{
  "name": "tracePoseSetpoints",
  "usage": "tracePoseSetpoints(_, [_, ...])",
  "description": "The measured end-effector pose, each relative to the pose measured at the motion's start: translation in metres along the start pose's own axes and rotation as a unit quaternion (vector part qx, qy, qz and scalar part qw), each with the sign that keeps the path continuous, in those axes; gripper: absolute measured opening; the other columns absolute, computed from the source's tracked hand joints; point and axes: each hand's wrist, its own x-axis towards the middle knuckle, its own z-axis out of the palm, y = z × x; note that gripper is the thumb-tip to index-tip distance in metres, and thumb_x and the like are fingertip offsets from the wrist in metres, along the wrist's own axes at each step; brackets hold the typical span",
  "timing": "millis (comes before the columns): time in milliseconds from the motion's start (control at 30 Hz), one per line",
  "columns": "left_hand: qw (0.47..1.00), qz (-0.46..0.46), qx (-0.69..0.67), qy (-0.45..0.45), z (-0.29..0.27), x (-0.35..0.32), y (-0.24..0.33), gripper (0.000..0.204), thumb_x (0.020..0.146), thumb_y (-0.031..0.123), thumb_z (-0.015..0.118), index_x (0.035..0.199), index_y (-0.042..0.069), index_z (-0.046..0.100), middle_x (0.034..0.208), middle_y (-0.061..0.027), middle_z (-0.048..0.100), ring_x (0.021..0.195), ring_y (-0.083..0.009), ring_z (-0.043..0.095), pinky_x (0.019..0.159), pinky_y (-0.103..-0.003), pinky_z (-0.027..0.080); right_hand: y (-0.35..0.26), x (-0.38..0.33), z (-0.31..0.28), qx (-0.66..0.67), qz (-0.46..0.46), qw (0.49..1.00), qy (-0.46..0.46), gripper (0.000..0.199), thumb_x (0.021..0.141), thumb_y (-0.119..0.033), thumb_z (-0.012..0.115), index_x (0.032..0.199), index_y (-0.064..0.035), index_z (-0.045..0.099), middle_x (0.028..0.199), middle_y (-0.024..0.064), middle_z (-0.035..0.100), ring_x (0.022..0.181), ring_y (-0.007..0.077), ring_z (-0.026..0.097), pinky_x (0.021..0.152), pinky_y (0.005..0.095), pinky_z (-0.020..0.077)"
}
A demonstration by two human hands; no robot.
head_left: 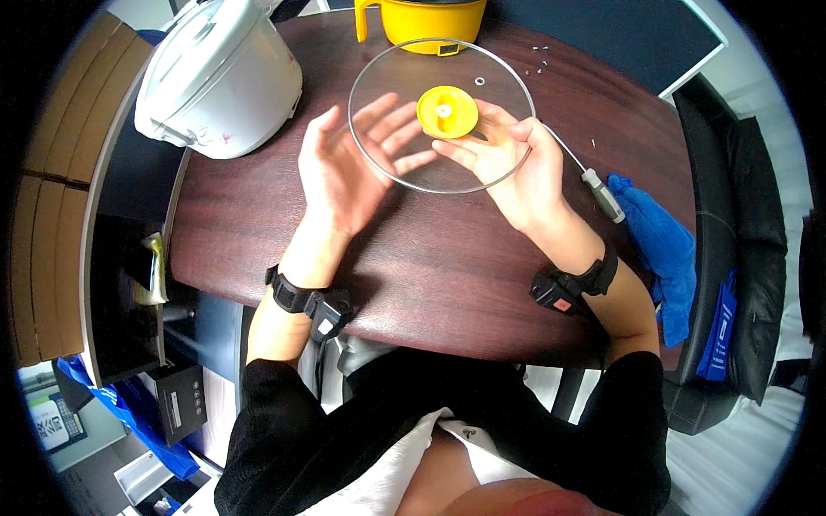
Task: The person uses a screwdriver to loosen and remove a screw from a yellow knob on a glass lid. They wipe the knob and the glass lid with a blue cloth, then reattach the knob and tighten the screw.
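Observation:
A round clear glass lid point(400, 82) with a metal rim and a yellow knob point(448, 113) at its centre is held above the table. My right hand point(525, 168) grips the lid at its right side, thumb by the rim and the other fingers under the glass near the knob. My left hand point(351, 176) is open, its fingers spread and partly seen through the lid's left part. A small ring point(479, 81) shows through the glass; I cannot tell whether it lies on the lid or on the table.
A white rice cooker point(225, 90) stands at the far left of the dark wooden table point(447, 292). At the back is a yellow pot point(430, 23). Several small screws point(540, 62) lie at the back right. A screwdriver point(604, 196) and blue cloth point(658, 249) are along the right edge.

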Motion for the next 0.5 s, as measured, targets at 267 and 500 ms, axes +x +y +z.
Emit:
tracePoseSetpoints(267, [0.996, -0.05, -0.042, -0.06, 0.01, -0.005, -0.007, 0.065, 0.088, 0.04, 0.044, 0.135, -0.005, 0.045, 0.14, -0.0196, 0.048, 0.131, -0.0346, 0.046, 0.106, -0.06, 0.037, 0.012, -0.004, -0.002, -0.095, -0.011, 0.995, -0.022, 0.045, 0.089, -0.018, 0.036, 0.124, 0.0082, 0.047, 0.129, 0.0219, 0.053, 0.121, 0.0303, 0.053, 0.107, 0.0451, 0.0413])
tracePoseSetpoints(500, [0.995, -0.032, -0.046, -0.078, 0.008, -0.006, -0.006, 0.064, 0.086, 0.035, 0.044, 0.133, -0.008, 0.045, 0.135, -0.0207, 0.051, 0.125, -0.0371, 0.051, 0.108, -0.056, 0.038, 0.011, -0.002, -0.012, -0.266, -0.053, 0.962, -0.032, 0.049, 0.088, -0.02, 0.035, 0.127, 0.0048, 0.053, 0.132, 0.0133, 0.055, 0.123, 0.02, 0.048, 0.103, 0.0341, 0.0338])
